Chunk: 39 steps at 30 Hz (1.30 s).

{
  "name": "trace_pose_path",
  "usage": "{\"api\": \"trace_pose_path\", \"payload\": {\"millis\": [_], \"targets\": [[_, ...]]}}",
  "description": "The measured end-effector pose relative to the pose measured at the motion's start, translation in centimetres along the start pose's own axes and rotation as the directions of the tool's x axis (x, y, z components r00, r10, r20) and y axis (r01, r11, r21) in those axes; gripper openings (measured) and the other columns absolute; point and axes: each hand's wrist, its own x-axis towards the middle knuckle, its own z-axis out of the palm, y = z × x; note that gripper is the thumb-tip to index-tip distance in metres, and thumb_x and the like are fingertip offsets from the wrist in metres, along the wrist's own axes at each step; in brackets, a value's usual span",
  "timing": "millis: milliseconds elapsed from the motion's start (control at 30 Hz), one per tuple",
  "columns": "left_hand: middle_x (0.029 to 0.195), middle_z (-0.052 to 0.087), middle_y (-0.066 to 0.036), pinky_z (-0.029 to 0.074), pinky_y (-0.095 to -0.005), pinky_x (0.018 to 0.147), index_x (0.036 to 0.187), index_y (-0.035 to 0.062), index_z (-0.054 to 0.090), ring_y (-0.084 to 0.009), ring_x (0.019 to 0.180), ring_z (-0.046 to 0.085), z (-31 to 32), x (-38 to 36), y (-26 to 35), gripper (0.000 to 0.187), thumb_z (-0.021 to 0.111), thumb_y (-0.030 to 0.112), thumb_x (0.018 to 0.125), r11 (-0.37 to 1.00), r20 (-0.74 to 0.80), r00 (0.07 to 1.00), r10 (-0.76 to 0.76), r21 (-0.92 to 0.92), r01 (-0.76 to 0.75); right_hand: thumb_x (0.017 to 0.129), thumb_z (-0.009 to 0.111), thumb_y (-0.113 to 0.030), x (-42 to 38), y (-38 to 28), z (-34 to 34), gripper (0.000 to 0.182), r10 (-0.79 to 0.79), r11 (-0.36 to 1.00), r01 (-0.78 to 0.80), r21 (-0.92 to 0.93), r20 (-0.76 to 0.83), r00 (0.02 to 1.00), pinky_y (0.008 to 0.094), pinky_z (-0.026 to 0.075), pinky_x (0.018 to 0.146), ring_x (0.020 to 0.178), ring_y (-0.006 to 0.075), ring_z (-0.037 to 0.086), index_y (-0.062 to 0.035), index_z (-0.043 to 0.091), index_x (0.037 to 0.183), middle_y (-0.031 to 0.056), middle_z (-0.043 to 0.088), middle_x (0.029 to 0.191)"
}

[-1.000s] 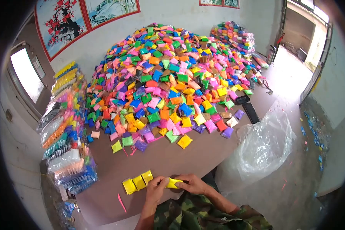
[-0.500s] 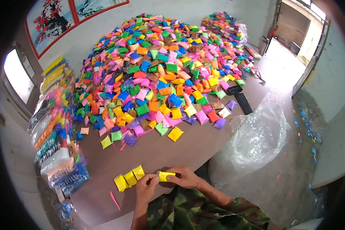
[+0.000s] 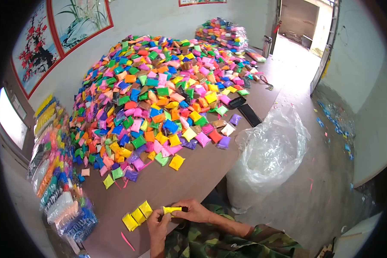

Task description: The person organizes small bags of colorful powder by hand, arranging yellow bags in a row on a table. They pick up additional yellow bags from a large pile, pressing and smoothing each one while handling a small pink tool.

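Observation:
Between my hands is a small yellow packet, held just above the table's near edge. The fingers of my left hand pinch its left end. My right hand grips the right end, where a small dark patch shows that I cannot make out. Left of my left hand lies a short row of yellow packets, side by side on the brown table. A pink strip rests below that row.
A large heap of colourful packets covers the table's far part. Bagged packets are stacked along the left edge. A clear plastic bag stands open at the right. Near the heap lie a black phone-like slab and a black tray.
The head view has turned, so the heap and table appear lower and farther left. Both hands still hold the yellow packet, and the dark patch now shows at its right end.

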Motion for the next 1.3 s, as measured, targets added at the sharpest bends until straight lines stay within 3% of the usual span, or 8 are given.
{"api": "trace_pose_path", "payload": {"millis": [300, 467, 700, 800, 900, 1000, 1100, 1300], "targets": [[0.097, 0.070, -0.005, 0.057, -0.0261, 0.078, 0.110, -0.0031, 0.067, -0.0113, 0.083, 0.066, 1.4, 0.7, 0.8, 0.016, 0.072, 0.001, 0.095, 0.996, -0.038, 0.999, 0.005, -0.083, -0.008, 0.099, 0.075, -0.018, 0.3, -0.9, -0.6, 0.031, 0.025, 1.000, -0.025, 0.018, -0.015, 1.000, 0.0359, 0.057, 0.088, 0.098, 0.0212, 0.072, 0.0005, 0.073, 0.124, 0.0141, 0.077, 0.109], [0.093, 0.070, -0.004, 0.053, -0.0275, 0.077, 0.104, -0.0024, 0.072, -0.0107, 0.082, 0.064, 1.1, 1.3, 0.9, 0.018, 0.077, 0.008, 0.091, 0.993, -0.048, 0.998, 0.042, 0.116, -0.037, 0.098, 0.076, -0.015, 0.6, -0.7, -0.6, 0.030, 0.013, 0.994, -0.013, -0.105, 0.003, 1.000, 0.0376, 0.056, 0.091, 0.105, 0.0275, 0.073, -0.0017, 0.073, 0.125, 0.0149, 0.075, 0.114], [0.091, 0.071, -0.006, 0.053, -0.0297, 0.076, 0.098, -0.0032, 0.071, -0.0130, 0.083, 0.063, 1.4, 1.2, 2.9, 0.018, 0.078, 0.013, 0.093, 0.894, -0.103, 0.990, 0.094, 0.447, -0.039, 0.099, 0.075, -0.021, 1.9, -1.4, -1.1, 0.036, -0.005, 0.985, 0.018, -0.173, 0.079, 0.997, 0.0355, 0.056, 0.093, 0.105, 0.0254, 0.073, -0.0020, 0.071, 0.129, 0.0147, 0.076, 0.119], [0.087, 0.068, -0.007, 0.052, -0.0339, 0.071, 0.101, 0.0000, 0.071, -0.0173, 0.079, 0.062, 1.4, 1.2, 3.2, 0.026, 0.072, 0.026, 0.099, 0.896, -0.073, 0.985, 0.155, 0.430, -0.109, 0.101, 0.073, -0.021, 2.2, -1.1, -1.5, 0.034, 0.073, 0.995, -0.065, -0.075, 0.113, 0.991, 0.0343, 0.056, 0.093, 0.105, 0.0213, 0.073, -0.0020, 0.071, 0.129, 0.0129, 0.076, 0.121], [0.099, 0.072, -0.008, 0.054, -0.0329, 0.087, 0.111, -0.0012, 0.071, -0.0192, 0.094, 0.066, 0.9, 1.3, 3.1, 0.027, 0.069, 0.025, 0.104, 0.924, -0.016, 0.999, 0.038, 0.382, -0.029, 0.099, 0.073, -0.019, 2.2, -0.2, -1.4, 0.034, 0.086, 0.996, -0.087, 0.001, 0.091, 0.992, 0.0360, 0.057, 0.092, 0.101, 0.0222, 0.074, -0.0016, 0.072, 0.128, 0.0141, 0.078, 0.115], [0.106, 0.074, -0.015, 0.055, -0.0384, 0.090, 0.113, -0.0020, 0.072, -0.0265, 0.099, 0.069, 1.2, 1.0, 3.5, 0.028, 0.063, 0.024, 0.107, 0.916, -0.031, 0.996, 0.088, 0.396, -0.069, 0.099, 0.072, -0.016, 1.9, 1.0, -0.9, 0.031, 0.043, 0.996, -0.048, 0.074, 0.062, 0.997, 0.0351, 0.057, 0.092, 0.101, 0.0189, 0.073, -0.0008, 0.073, 0.126, 0.0117, 0.078, 0.113], [0.088, 0.068, -0.002, 0.051, -0.0256, 0.077, 0.103, -0.0034, 0.071, -0.0092, 0.081, 0.060, 0.4, 1.9, -0.1, 0.016, 0.073, 0.011, 0.097, 0.982, -0.144, 0.986, 0.078, 0.180, -0.051, 0.099, 0.072, -0.016, 1.5, 1.1, -0.9, 0.029, 0.025, 0.997, -0.030, 0.065, 0.075, 0.997, 0.0348, 0.056, 0.092, 0.101, 0.0190, 0.072, -0.0003, 0.073, 0.124, 0.0107, 0.078, 0.112], [0.096, 0.071, -0.007, 0.053, -0.0286, 0.081, 0.105, -0.0042, 0.071, -0.0131, 0.090, 0.065, 1.0, 2.0, -0.5, 0.020, 0.077, 0.010, 0.093, 0.997, -0.163, 0.986, 0.043, 0.063, -0.034, 0.101, 0.072, -0.013, 1.1, -0.1, -1.0, 0.025, 0.004, 0.993, -0.005, 0.116, 0.011, 1.000, 0.0335, 0.054, 0.096, 0.107, 0.0187, 0.069, 0.0009, 0.072, 0.122, 0.0104, 0.075, 0.114]]}}
